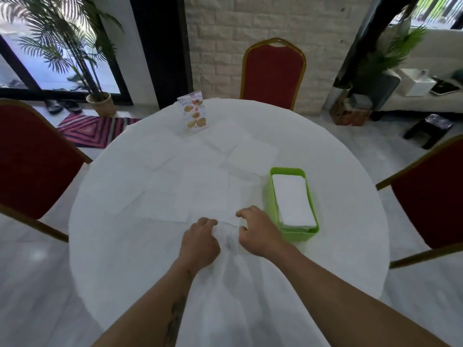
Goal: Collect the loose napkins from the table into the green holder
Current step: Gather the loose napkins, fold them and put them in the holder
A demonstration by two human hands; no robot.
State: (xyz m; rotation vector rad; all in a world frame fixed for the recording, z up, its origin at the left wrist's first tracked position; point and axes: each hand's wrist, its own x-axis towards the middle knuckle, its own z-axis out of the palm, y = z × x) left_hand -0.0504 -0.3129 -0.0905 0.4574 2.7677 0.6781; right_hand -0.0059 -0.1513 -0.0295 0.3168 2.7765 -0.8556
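Note:
Several loose white napkins lie spread over the middle of the round white table. The green holder stands at the right of the middle with a stack of white napkins inside. My left hand is curled at the near edge of the nearest napkin, fingers pinching white paper or cloth. My right hand hovers beside it, just left of the holder, fingers bent and spread over the napkin's corner. Whether either hand grips the napkin or the tablecloth is unclear.
A standing menu card is at the far side of the table. Red chairs stand at the left, the far side and the right. Potted plants and a striped mat are on the floor behind.

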